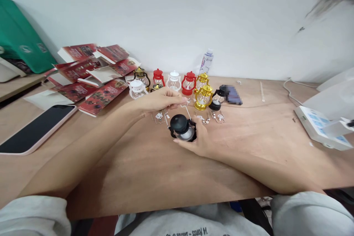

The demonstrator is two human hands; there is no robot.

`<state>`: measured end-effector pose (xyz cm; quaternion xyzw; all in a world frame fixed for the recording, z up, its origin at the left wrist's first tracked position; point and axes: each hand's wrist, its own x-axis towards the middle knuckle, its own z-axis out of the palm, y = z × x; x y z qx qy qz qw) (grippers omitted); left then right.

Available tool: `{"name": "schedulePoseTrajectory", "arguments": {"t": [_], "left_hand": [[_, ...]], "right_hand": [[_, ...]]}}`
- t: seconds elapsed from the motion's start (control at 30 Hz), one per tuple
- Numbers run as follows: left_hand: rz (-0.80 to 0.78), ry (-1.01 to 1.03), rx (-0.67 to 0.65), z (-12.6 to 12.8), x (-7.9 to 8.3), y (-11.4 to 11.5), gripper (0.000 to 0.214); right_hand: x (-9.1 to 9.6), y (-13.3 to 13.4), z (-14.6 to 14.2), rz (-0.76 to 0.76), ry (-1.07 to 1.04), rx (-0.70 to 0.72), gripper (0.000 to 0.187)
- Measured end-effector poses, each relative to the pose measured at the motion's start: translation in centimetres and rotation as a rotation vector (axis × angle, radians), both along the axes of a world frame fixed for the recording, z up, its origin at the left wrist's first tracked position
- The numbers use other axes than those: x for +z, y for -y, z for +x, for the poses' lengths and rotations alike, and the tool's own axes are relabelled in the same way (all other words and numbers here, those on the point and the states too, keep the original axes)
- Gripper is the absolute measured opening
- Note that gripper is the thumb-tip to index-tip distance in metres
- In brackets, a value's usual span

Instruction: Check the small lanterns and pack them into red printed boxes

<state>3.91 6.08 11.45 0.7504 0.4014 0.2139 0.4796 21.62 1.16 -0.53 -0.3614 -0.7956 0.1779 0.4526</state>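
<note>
A small black toy lantern with a clear globe is held in my right hand, fingers wrapped round its right side and base. Its thin wire handle rises from both sides of the lantern. Above it, my left hand is closed in a pinch at the top of this wire handle. Beyond my hands stand several finished-looking lanterns: a gold one, a red one, a white one and a black one. Loose wire handles lie on the table behind the held lantern.
Red printed boxes are heaped at the left, with a phone in front. A plastic bottle stands by the wall. At right are a white power strip and a cable. The wooden table's front edge runs near my body.
</note>
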Motion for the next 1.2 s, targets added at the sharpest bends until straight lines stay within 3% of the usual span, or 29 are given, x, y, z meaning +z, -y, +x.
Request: {"name": "schedulePoseTrajectory", "arguments": {"t": [0.27, 0.4, 0.53, 0.67, 0.8, 0.9, 1.1, 1.2], "left_hand": [[0.061, 0.02, 0.206, -0.9, -0.4, -1.3, 0.049], [0.128, -0.038, 0.273, -0.6, 0.4, -0.3, 0.046], [0.309, -0.123, 0.261, -0.2, 1.5, 1.4, 0.035], [0.552, -0.355, 0.137, 0.6, 1.5, 3.3, 0.024], [0.809, -0.71, -0.122, 2.1, -0.4, 4.8, 0.021], [0.958, -0.856, -0.264, 2.7, -1.9, 5.7, 0.019], [1.03, -0.952, -0.336, 2.3, -2.8, 7.2, 0.026], [0.944, -0.841, -0.367, 1.8, -2.1, 7.3, 0.023]], "right_hand": [[0.0, -0.5, -0.3, -0.188, -0.009, -0.093, 0.057], [0.3, -0.6, -0.3, -0.252, -0.002, -0.066, 0.056], [0.5, -0.7, -0.4, -0.338, -0.04, -0.003, 0.053], [0.2, -0.9, -0.5, -0.429, -0.098, -0.022, 0.051], [-0.4, -1.4, -0.4, -0.427, -0.18, -0.014, 0.046], [-0.6, -1.6, -0.3, -0.429, -0.247, 0.045, 0.044], [-0.2, -1.3, -0.1, -0.524, -0.301, 0.209, 0.056], [-0.4, -1.3, 0.0, -0.485, -0.307, 0.231, 0.045]]}}
